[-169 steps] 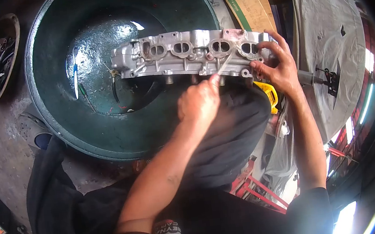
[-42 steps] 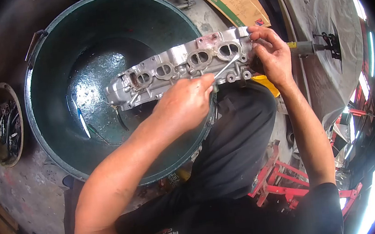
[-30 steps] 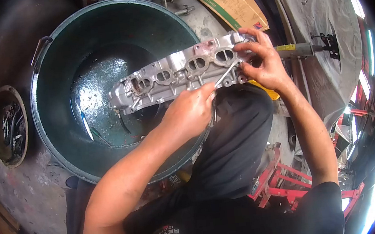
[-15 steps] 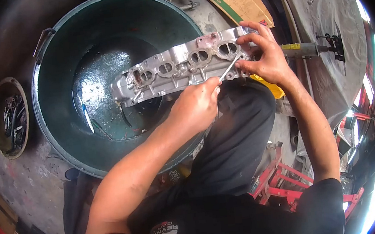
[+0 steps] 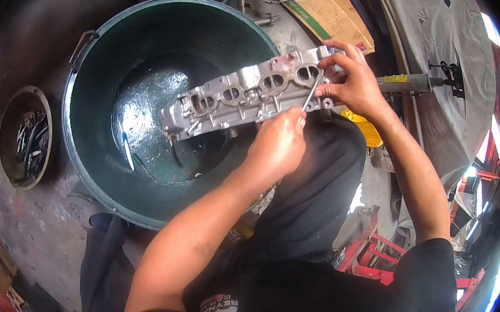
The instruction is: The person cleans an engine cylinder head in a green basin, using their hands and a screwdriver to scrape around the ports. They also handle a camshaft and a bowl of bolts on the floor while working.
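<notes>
A grey metal cylinder head (image 5: 238,116) with a row of oval, divided ports lies tilted across the right part of a big green tub. My right hand (image 5: 355,81) grips its right end, fingers over the far edge and thumb near the last port. In my left hand (image 5: 278,145) is a thin metal rod-like tool (image 5: 312,96), closed in the fingers. Its tip reaches the rim of the rightmost port; the rest is hidden in the hand. A dark hose-like piece (image 5: 175,154) hangs below the head's left end.
The green tub (image 5: 70,123) has wet liquid at its bottom and a white-and-blue slender item (image 5: 128,152) inside. To the left stands a round pan (image 5: 47,138) of small parts. Cardboard (image 5: 333,16) lies beyond, a grey cover (image 5: 423,10) to the right, red metal frame (image 5: 364,253) nearer.
The view has shifted, so the tub and cylinder head appear a little further right. Both hands keep their holds, and the tool's tip stays by the rightmost port.
</notes>
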The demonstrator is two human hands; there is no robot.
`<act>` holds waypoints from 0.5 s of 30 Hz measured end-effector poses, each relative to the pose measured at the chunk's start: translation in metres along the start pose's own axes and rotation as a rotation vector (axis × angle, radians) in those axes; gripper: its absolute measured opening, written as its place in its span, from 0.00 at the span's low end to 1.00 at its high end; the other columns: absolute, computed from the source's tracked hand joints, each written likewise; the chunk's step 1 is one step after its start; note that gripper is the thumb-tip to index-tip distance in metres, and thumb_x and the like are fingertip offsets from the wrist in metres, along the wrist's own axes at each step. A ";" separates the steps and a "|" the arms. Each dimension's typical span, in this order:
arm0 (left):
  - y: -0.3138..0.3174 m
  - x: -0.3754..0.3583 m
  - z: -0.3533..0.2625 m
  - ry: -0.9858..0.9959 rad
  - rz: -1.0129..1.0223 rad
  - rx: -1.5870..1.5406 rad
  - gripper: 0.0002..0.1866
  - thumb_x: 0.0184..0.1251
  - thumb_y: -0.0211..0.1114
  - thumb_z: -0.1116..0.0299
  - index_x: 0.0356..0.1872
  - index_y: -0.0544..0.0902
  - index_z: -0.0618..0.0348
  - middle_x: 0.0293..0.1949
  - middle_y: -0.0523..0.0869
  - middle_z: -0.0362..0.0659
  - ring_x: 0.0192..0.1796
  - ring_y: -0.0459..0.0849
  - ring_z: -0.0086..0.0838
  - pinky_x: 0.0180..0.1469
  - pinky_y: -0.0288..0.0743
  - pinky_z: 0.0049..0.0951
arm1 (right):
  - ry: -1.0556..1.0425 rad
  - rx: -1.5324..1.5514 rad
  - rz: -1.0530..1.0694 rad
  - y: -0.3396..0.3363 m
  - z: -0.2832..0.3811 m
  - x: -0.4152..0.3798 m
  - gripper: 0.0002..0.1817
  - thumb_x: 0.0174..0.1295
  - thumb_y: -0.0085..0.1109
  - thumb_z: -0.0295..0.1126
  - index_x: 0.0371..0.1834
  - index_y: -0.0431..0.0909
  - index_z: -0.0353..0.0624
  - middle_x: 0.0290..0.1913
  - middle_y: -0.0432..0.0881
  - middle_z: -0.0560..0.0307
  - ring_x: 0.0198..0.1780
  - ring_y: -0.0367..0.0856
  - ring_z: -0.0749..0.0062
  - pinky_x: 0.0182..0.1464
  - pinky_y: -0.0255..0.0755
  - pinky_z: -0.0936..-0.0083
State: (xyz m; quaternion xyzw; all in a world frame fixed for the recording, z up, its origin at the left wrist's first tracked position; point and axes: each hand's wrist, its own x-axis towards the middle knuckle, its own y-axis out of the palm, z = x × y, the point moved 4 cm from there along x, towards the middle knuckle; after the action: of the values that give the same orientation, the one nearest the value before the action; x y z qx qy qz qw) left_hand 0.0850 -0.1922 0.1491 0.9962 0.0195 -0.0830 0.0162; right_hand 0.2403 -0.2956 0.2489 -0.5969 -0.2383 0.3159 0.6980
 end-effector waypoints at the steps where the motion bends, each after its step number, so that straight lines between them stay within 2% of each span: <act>1: 0.000 0.001 -0.005 -0.001 -0.001 -0.009 0.14 0.81 0.50 0.65 0.53 0.81 0.61 0.44 0.86 0.62 0.51 0.84 0.60 0.51 0.76 0.51 | -0.005 -0.001 -0.007 0.001 -0.002 0.000 0.29 0.36 0.86 0.35 0.46 0.86 0.43 0.69 0.73 0.54 0.70 0.70 0.52 0.64 0.77 0.60; 2: 0.008 -0.002 0.002 0.071 -0.076 -0.014 0.14 0.82 0.50 0.64 0.53 0.81 0.62 0.42 0.85 0.62 0.49 0.84 0.60 0.50 0.76 0.51 | 0.004 0.036 0.003 0.000 -0.001 -0.001 0.29 0.36 0.86 0.36 0.46 0.86 0.45 0.69 0.74 0.54 0.71 0.69 0.49 0.69 0.70 0.58; 3: 0.009 -0.004 0.000 0.045 -0.078 -0.002 0.14 0.82 0.50 0.64 0.52 0.81 0.62 0.41 0.85 0.62 0.48 0.84 0.60 0.49 0.76 0.51 | -0.100 -0.106 -0.026 -0.002 0.002 -0.001 0.31 0.34 0.87 0.38 0.46 0.86 0.45 0.69 0.74 0.54 0.71 0.68 0.49 0.70 0.69 0.58; 6: 0.010 -0.003 -0.005 -0.048 -0.033 0.041 0.15 0.82 0.51 0.63 0.52 0.81 0.62 0.38 0.84 0.62 0.43 0.84 0.58 0.46 0.74 0.49 | -0.030 -0.077 -0.008 -0.003 0.004 -0.002 0.31 0.32 0.86 0.37 0.45 0.85 0.46 0.70 0.73 0.55 0.73 0.66 0.49 0.69 0.70 0.57; 10: 0.016 0.000 -0.011 -0.016 -0.095 -0.007 0.16 0.82 0.52 0.61 0.51 0.82 0.62 0.37 0.84 0.61 0.44 0.84 0.56 0.48 0.74 0.47 | -0.056 -0.071 -0.026 0.000 -0.001 -0.001 0.28 0.34 0.85 0.34 0.44 0.85 0.46 0.69 0.73 0.55 0.73 0.66 0.49 0.69 0.70 0.57; 13: 0.025 -0.005 -0.011 0.061 -0.197 0.060 0.15 0.83 0.51 0.62 0.53 0.81 0.61 0.29 0.84 0.56 0.33 0.85 0.49 0.38 0.77 0.43 | -0.046 -0.073 -0.027 -0.001 0.000 -0.005 0.27 0.36 0.84 0.33 0.43 0.84 0.46 0.68 0.74 0.54 0.72 0.66 0.48 0.69 0.70 0.57; 15: 0.026 0.005 -0.020 -0.077 -0.071 -0.096 0.15 0.84 0.50 0.62 0.55 0.81 0.61 0.24 0.82 0.50 0.24 0.83 0.40 0.29 0.75 0.39 | -0.044 -0.051 -0.038 0.001 -0.003 -0.003 0.26 0.37 0.84 0.34 0.43 0.84 0.46 0.67 0.74 0.54 0.72 0.66 0.48 0.70 0.70 0.56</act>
State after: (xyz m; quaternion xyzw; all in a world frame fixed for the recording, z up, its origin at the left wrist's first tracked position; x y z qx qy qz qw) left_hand 0.0943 -0.2171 0.1683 0.9890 0.0582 -0.1210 0.0615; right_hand 0.2401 -0.2992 0.2475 -0.6028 -0.2728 0.3092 0.6831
